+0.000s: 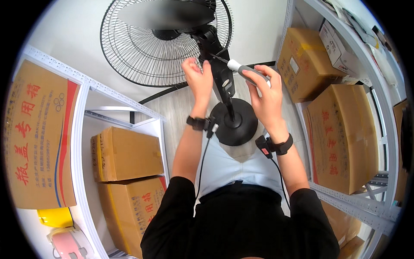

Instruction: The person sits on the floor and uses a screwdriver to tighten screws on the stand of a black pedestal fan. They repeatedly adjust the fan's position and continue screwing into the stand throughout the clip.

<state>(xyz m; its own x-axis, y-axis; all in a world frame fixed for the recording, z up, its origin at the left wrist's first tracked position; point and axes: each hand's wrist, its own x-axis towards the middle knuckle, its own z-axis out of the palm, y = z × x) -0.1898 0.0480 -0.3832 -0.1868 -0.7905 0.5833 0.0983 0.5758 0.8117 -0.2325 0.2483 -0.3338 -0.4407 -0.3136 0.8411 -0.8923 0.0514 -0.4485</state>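
Observation:
My right hand (267,95) grips a screwdriver (233,65) by its white and grey handle. The thin shaft points up and left to the black neck of a standing fan (224,82); whether the tip touches a screw I cannot tell. Left of the neck, my left hand (200,82) is raised with its fingers curled in and the thumb close by. Anything small between those fingers cannot be made out. The fan's wire cage (129,56) is tilted beyond my left hand, and its round black base (235,134) stands on the floor between my legs.
White metal shelves (84,99) with cardboard boxes (129,153) rise on the left. On the right, another rack (388,129) holds more boxes (340,138). A blurred grey oval (168,15) covers part of the fan cage. Black cables hang from my wrist straps.

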